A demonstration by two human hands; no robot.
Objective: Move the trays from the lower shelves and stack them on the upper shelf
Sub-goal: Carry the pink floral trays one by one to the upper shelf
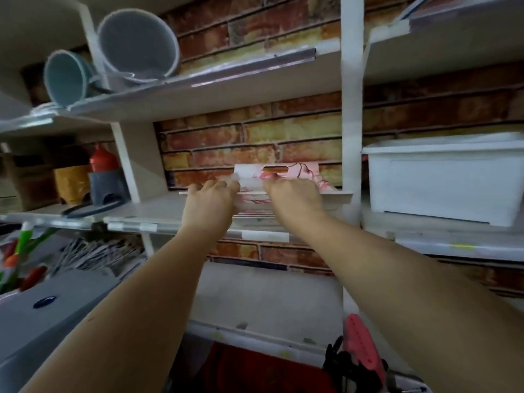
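A pink and white tray with a slot handle lies on the middle shelf against the brick wall, on top of what looks like another flat tray. My left hand grips its near left edge. My right hand holds the near edge just right of the left one. Both arms reach up and forward. The fingertips are hidden behind the tray's rim. The shelf below is bare where I can see it.
Two grey buckets lie on their sides on the upper shelf. A white plastic bin sits to the right past a white upright. A red bottle and containers stand left; a grey lid is at lower left.
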